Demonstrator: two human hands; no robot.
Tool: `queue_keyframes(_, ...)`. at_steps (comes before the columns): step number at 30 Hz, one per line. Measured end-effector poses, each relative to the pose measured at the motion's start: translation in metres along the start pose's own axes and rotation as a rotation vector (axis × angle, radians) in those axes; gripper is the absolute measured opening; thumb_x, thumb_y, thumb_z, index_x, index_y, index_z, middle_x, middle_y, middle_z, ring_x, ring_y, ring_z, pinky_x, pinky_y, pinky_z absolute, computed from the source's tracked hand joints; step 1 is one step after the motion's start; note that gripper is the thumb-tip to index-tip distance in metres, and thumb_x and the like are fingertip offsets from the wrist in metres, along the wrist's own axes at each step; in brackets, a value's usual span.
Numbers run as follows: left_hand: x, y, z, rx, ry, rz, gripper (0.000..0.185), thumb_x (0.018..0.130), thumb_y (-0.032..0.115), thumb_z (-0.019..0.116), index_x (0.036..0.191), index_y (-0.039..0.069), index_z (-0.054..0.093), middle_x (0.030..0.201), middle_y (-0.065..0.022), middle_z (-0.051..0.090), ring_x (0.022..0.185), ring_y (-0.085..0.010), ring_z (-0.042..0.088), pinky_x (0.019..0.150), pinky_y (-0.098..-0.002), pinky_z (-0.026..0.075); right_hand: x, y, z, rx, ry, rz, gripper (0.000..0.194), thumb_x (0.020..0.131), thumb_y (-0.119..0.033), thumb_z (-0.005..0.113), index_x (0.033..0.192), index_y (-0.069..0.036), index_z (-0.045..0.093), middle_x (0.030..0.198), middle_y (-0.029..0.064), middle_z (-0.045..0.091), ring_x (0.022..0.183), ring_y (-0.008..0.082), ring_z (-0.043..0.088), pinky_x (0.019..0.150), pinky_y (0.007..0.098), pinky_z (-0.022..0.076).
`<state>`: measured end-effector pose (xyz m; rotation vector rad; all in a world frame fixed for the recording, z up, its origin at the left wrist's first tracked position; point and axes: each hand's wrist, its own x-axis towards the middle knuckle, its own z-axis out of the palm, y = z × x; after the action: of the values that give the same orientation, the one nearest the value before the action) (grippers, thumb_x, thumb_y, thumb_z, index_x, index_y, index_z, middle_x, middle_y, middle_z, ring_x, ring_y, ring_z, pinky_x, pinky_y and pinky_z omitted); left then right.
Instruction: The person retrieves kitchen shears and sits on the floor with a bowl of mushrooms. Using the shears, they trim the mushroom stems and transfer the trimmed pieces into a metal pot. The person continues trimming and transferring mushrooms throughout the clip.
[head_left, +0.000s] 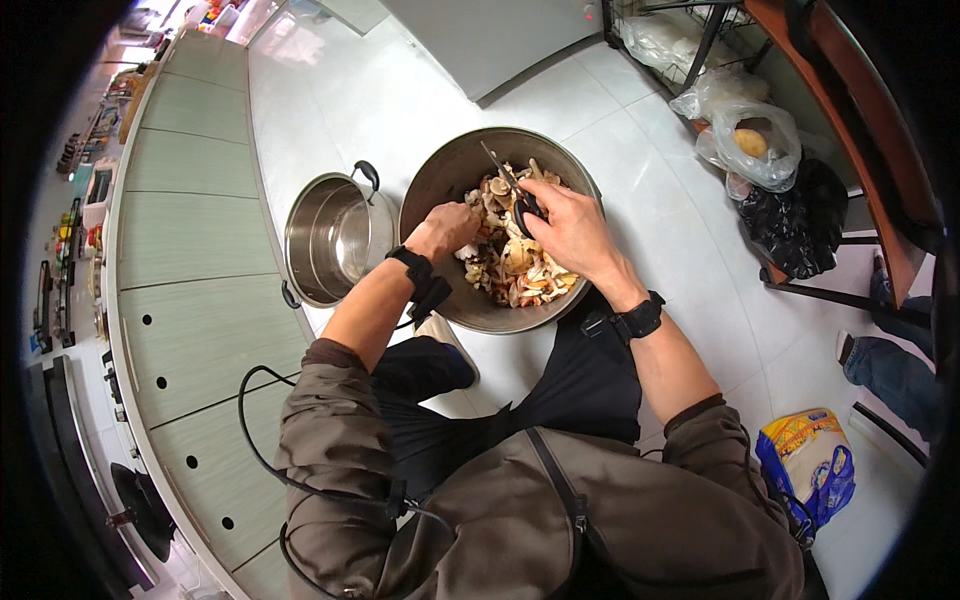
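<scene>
A large metal pot (442, 176) stands on the tiled floor before me, partly filled with mixed mushrooms (517, 259) in pale, brown and orange tones. My right hand (566, 225) is over its right side, closed around the black handles of a pair of scissors (504, 171); the blades point up and left over the mushrooms. Inside the pot's left part, my left hand (450, 225) has its fingers curled down at the mushrooms. Whether a piece is pinched between them is hidden. A smaller steel pot (330, 240) with black handles stands just left of the large one.
Green cabinets (199, 232) line the left side. A grey appliance (510, 37) stands beyond the pots. At right are a rack with plastic bags (776, 161), a black bag (795, 217), a blue-yellow bag (810, 465) and another person's legs (892, 375).
</scene>
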<state>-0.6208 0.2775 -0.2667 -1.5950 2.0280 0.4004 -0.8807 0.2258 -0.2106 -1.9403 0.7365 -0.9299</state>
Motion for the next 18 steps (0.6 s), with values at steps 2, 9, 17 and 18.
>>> queue_keyframes(2,0.002,-0.001,0.006,-0.010,0.016,-0.007,0.021,0.090,0.014,0.059,0.085,0.002,0.075,0.087,-0.0185,0.074,0.085,-0.0349,0.074,0.073,-0.0443,0.060,0.000,0.000,0.000,0.041,0.010,0.014,0.039,0.088,-0.011,0.070,0.126,-0.002,0.066,0.099,0.0175,0.073,0.081,0.0285,0.071,0.074,0.0369,0.0562)
queue_keyframes(9,0.010,0.007,-0.006,0.156,-0.003,0.021,0.022,0.092,0.014,0.057,0.088,0.006,0.077,0.089,-0.0143,0.076,0.086,-0.0310,0.075,0.074,-0.0421,0.061,-0.002,0.003,0.002,0.061,0.048,-0.012,0.039,0.087,-0.011,0.071,0.125,-0.002,0.067,0.091,0.0148,0.071,0.071,0.0227,0.066,0.066,0.0347,0.0535)
queue_keyframes(17,-0.032,-0.017,-0.066,-0.199,0.170,-0.058,0.025,0.085,0.011,0.065,0.107,0.004,0.074,0.094,-0.0199,0.074,0.092,-0.0356,0.073,0.078,-0.0458,0.059,0.000,-0.001,0.002,0.020,0.039,-0.018,0.040,0.088,-0.012,0.072,0.126,-0.002,0.067,0.087,0.0115,0.070,0.065,0.0168,0.061,0.062,0.0321,0.0514)
queue_keyframes(18,-0.044,-0.018,-0.068,-0.354,0.280,-0.042,0.027,0.084,0.008,0.066,0.109,0.003,0.073,0.095,-0.0197,0.074,0.094,-0.0357,0.073,0.080,-0.0458,0.058,0.001,-0.004,0.001,0.017,0.025,0.020,0.040,0.089,-0.013,0.072,0.127,-0.002,0.067,0.082,0.0070,0.068,0.063,0.0121,0.057,0.060,0.0289,0.0490)
